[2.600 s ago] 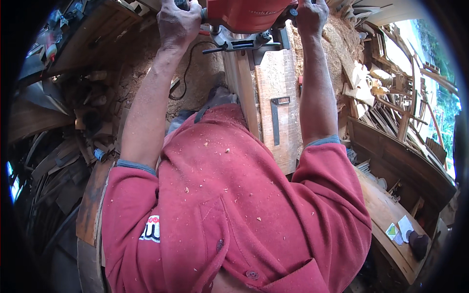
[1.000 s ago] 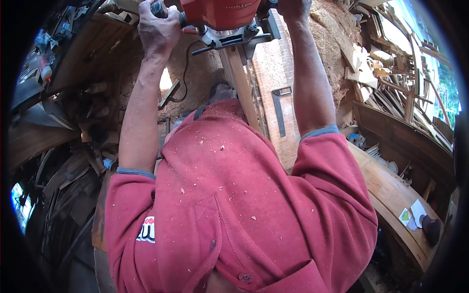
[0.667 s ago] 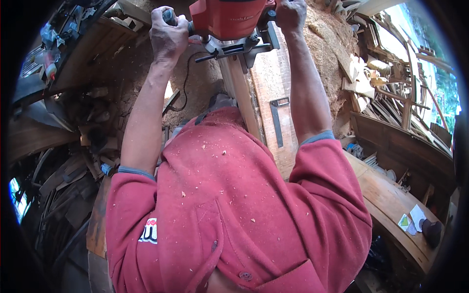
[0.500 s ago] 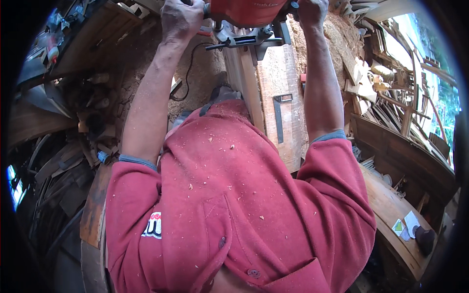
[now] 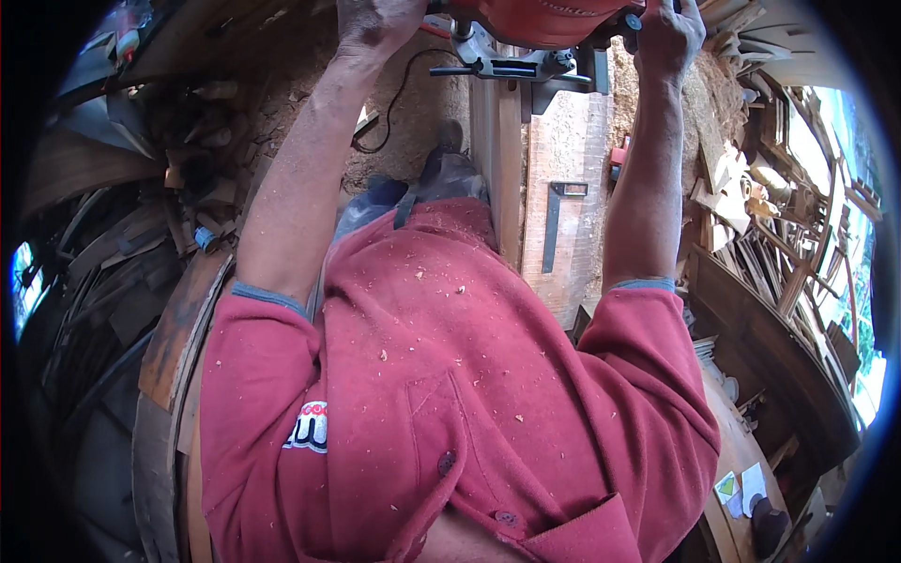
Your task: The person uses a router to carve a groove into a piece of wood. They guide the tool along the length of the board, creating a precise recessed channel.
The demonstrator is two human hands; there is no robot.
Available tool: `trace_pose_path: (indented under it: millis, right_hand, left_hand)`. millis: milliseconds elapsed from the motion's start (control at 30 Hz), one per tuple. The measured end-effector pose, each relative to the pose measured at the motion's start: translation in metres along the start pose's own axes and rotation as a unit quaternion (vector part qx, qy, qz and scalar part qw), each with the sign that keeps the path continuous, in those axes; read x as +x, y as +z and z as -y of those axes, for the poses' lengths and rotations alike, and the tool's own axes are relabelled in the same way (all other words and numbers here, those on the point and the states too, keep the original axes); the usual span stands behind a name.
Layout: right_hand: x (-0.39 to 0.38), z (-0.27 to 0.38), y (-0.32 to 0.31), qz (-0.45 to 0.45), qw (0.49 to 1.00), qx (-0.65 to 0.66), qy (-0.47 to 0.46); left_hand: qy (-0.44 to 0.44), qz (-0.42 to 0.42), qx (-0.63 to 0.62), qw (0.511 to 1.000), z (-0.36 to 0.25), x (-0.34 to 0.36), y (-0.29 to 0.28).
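A red power tool with two side handles, which looks like a router [image 5: 535, 21], stands at the top edge of the picture, partly cut off. My left hand [image 5: 383, 23] is closed at its left handle, the fingers mostly out of sight. On its right side my right hand [image 5: 668, 39] is wrapped round the other handle. The tool's metal base and guide bar sit over the far end of a long, narrow wooden beam [image 5: 509, 178]. Beside the beam on the right lies a wide board [image 5: 587, 141], with a dark try square [image 5: 552, 230] resting on it.
Sawdust [image 5: 427, 103] covers the floor, where a black cord [image 5: 399, 108] curves left of the beam. A small red object [image 5: 619, 152] lies right of the board. Wood offcuts [image 5: 751, 211] pile up at right. A curved wooden panel [image 5: 183, 338] stands at left.
My view has shifted, so the scene sits further right in the picture. Both hands and the router have moved right a little more than the square, and my grip looks the same.
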State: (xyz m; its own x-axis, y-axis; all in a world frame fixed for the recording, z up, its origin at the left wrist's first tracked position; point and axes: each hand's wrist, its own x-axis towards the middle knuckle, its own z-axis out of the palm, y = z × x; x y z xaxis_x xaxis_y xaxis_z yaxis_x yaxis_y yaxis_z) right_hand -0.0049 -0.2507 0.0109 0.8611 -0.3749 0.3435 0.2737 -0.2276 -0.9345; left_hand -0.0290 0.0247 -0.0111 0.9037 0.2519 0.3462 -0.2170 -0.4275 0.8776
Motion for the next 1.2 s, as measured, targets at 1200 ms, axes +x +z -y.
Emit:
trace_pose_path:
  millis: [1200]
  right_hand:
    - [-0.003,0.000,-0.007,0.012,0.999,-0.051,0.015]
  left_hand:
    - [0.025,-0.046,0.031,0.998,0.006,0.001,0.015]
